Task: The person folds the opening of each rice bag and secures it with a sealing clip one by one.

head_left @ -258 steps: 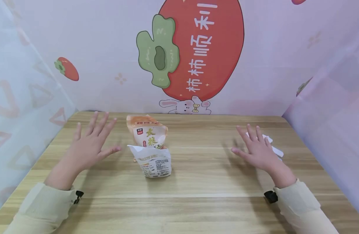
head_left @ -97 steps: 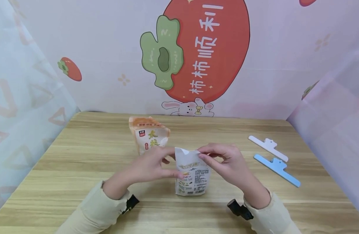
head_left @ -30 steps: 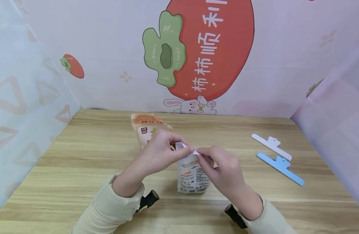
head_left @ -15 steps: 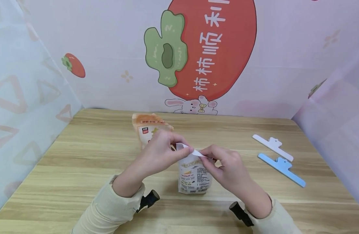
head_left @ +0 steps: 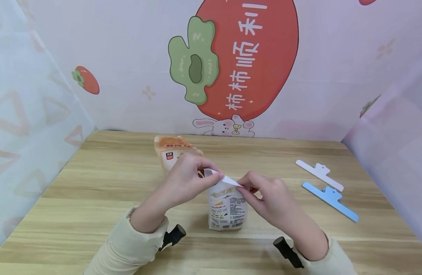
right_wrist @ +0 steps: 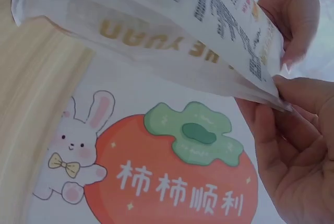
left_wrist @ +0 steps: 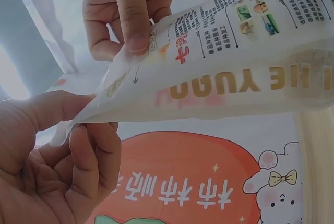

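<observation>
At the middle of the wooden table [head_left: 94, 198], a small white pouch [head_left: 227, 208] stands upright. Our left hand [head_left: 186, 179] and right hand [head_left: 265, 194] each pinch its top flap [head_left: 228, 179] between thumb and fingers, folding it flat and over. We judge the fold is underway; next it likely needs a firm crease held shut. An orange bag [head_left: 173, 152] stands just behind. A white clip [head_left: 319, 175] and a blue clip [head_left: 329, 195] lie well apart to the right. Behind hangs a pale backdrop [head_left: 128, 57] showing a big persimmon [head_left: 259, 57] and a rabbit [head_left: 224, 128].
</observation>
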`<state>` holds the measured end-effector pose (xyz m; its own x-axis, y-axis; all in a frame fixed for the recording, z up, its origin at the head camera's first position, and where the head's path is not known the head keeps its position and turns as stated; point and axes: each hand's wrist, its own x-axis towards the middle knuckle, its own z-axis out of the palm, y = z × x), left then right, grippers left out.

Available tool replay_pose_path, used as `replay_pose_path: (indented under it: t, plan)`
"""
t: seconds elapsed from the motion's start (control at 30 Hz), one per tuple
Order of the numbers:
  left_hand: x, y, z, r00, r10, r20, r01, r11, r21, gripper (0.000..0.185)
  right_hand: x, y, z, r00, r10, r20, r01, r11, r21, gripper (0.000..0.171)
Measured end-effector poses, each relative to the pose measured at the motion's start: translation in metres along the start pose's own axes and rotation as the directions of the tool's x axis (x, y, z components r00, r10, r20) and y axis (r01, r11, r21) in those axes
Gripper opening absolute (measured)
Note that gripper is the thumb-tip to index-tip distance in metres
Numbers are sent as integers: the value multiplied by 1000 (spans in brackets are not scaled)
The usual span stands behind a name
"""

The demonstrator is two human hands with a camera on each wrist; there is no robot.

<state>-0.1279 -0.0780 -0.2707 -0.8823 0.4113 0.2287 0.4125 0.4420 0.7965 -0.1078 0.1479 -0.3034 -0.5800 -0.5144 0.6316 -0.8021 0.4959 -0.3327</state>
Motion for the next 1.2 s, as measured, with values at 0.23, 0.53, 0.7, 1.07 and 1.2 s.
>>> replay_pose_path:
  t: [0.23, 0.53, 0.7, 1.07, 1.2]
  plan:
    - [1, 0, 0, 1000, -10, 9, 10, 1000, 7, 7, 1, -4, -4, 995, 77, 60, -76, 997, -32, 28]
    - [0, -3, 0, 1000, 22, -3, -22, 1000, 17, 7, 0, -2, -4, 996, 44, 74, -38, 996, -78, 33]
    - [-1, -3, -1, 1000, 14, -6, -14, 1000, 4, 7, 0, 6, -7, 991, 10, 132, -18, 998, 59, 32]
    - [-4, 6, -1, 999, 45, 11, -46, 999, 21, 7, 3, 5, -1, 912, 375, 166, -410, 846, 340, 10]
    - [-4, 5, -2, 997, 80, 17, -80, 996, 41, 8, 4, 3, 2, 889, 418, 190, -459, 824, 333, 10]
